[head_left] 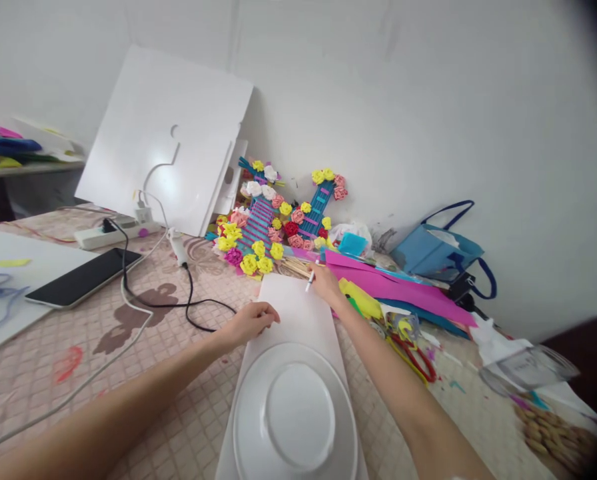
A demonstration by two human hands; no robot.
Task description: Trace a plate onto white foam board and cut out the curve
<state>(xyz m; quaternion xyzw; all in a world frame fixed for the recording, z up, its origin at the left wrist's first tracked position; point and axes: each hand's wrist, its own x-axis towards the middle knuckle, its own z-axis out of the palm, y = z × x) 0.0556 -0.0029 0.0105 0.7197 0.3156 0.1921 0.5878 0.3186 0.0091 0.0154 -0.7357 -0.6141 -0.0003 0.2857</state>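
Observation:
A white foam sheet [293,303] lies in front of me on the patterned tablecloth, and a white plate [294,413] sits on its near end. My left hand [251,321] rests on the sheet's left edge with its fingers curled. At the sheet's far right corner, my right hand [324,281] is closed around a white pen [310,280], tip pointing down at the sheet.
Paper-flower crafts [273,217] and pink foam sheets [393,283] lie behind the sheet. Red scissors [416,357] lie to the right, with a blue bag [436,250] by the wall. A tablet [83,277], power strip [111,233] and cables [188,303] are at left.

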